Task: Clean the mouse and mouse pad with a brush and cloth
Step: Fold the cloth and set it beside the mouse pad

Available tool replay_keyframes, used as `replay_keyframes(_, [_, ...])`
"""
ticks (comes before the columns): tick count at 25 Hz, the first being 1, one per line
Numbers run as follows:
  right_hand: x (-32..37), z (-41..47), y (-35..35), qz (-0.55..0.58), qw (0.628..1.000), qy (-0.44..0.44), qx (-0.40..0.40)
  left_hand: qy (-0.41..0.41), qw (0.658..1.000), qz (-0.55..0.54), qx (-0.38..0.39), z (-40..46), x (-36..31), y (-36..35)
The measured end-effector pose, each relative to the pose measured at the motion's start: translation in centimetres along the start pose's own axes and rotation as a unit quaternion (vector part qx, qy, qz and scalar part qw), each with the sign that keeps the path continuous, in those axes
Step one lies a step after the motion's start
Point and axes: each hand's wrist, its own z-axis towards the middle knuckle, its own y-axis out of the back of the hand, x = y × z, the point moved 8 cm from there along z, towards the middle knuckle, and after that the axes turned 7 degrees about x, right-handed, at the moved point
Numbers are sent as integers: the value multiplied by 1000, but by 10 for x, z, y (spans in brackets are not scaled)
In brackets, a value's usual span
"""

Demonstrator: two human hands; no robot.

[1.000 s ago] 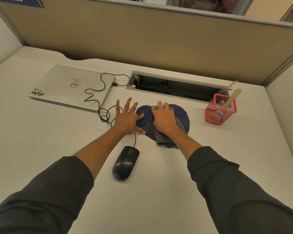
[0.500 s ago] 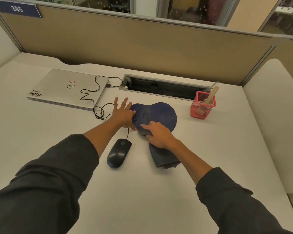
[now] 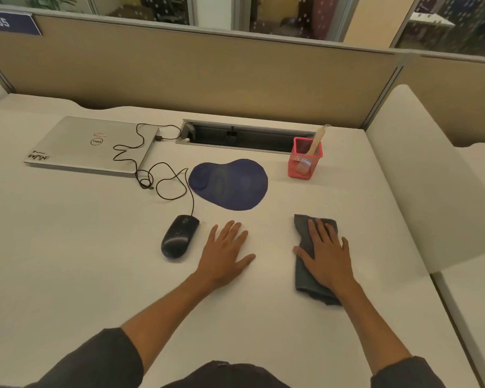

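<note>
Both hands lie flat on the white desk (image 3: 67,261), neither gripping anything. The left hand (image 3: 225,253) rests palm down on bare desk just right of the black wired mouse (image 3: 179,236), fingers straight and close together, thumb splayed; it does not touch the mouse. The right hand (image 3: 326,254) presses flat on the grey cloth (image 3: 305,284), fingers straight and slightly apart, pinning the folded cloth to the desk instead of clutching it.

The blue mouse pad (image 3: 228,184) lies uncovered beyond the hands, well apart from both, with its wrist-rest bump at the left. The mouse sits off the pad, near its front-left edge, its cable (image 3: 165,177) looping back to the closed silver laptop (image 3: 93,145). The brush (image 3: 315,145) stands in the red mesh holder (image 3: 305,163) at the right rear, handle up, presumably parked there to keep it out of the wiping area.

Judgement: the layout suggests a pause between steps or the finish of the job; whether the mouse has been cleaned cannot be told. Pad surface shows no visible debris.
</note>
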Motion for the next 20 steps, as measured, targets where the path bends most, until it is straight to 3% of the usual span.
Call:
replay_keyframes(9, [6,-6,-17,-3,999,-28,-17,-3,999,-36,-1,-16,2,-6])
replay_keyframes(13, [18,-11,-5,-22,998,-6,-55,20,993,-70,-89,-25,16,17])
replay_keyframes(17, [64,-13,-1,13,996,63,-69,99,966,-40,-235,-51,56,45])
replay_keyframes(20, [98,-10,-23,15,992,121,-15,216,954,-33,-206,-62,98,46])
